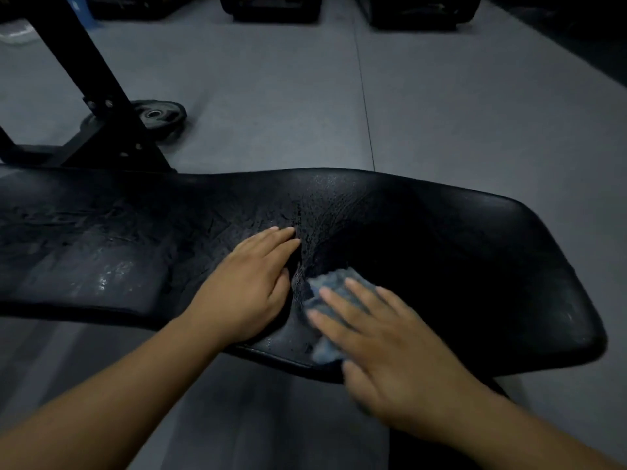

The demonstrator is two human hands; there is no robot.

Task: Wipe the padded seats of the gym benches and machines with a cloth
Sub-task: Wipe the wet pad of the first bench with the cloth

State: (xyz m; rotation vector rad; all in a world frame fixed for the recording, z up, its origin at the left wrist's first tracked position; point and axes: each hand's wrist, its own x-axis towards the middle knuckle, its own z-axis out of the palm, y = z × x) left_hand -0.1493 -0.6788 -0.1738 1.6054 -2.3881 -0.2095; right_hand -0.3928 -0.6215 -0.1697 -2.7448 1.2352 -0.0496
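Head view, close, steeply downward

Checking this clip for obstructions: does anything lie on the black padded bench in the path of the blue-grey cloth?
Yes. The left hand rests flat on the black padded bench directly left of the blue-grey cloth, which the right hand presses down. Rightward, nothing visible lies on the pad.

Found bench pad [441, 249] running left to right across the middle, floor [288, 96] behind and before it. Spotted left hand [251, 286] flat on the pad, centre, by its near edge. Spotted right hand [390, 337] just right of that, on top of cloth [334, 284], cloth lying on the pad and reaching the near edge. Noted frame post [101, 106] behind the pad, far left. Noted weight plate [161, 117] on the floor, just right of the post, partly behind it. Logged equipment bases [271, 8] far behind.
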